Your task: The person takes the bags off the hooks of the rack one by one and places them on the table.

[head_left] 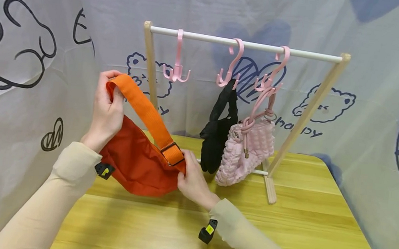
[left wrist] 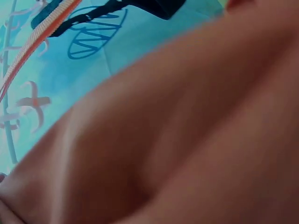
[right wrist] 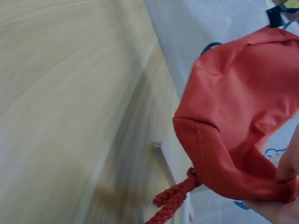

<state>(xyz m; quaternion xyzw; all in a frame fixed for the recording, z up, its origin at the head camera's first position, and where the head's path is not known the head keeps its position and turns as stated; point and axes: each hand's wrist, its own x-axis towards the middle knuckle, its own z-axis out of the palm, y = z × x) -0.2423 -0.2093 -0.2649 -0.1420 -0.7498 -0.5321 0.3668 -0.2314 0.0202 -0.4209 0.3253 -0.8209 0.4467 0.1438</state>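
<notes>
My left grip (head_left: 108,109) curls round the upper loop of the flat, bright-orange webbing strap (head_left: 146,111) of a rust-red, crescent-shaped fabric bag (head_left: 141,171). My right grip (head_left: 194,180) pinches the bag's right end, near the black rectangular slide buckle (head_left: 167,147). The bag is held between both, above the yellow wood-grain worktop (head_left: 301,226), in front of the left part of a rack with a white rail (head_left: 208,38) and pale wooden posts (head_left: 309,111). A red braided cord (right wrist: 173,200) extends from the bag. Three pink multi-pronged hooks (head_left: 177,72) hang on the rail; the centre one carries a black fabric bag (head_left: 216,138), the right one a pale-pink, puffy, gathered bag (head_left: 249,145).
</notes>
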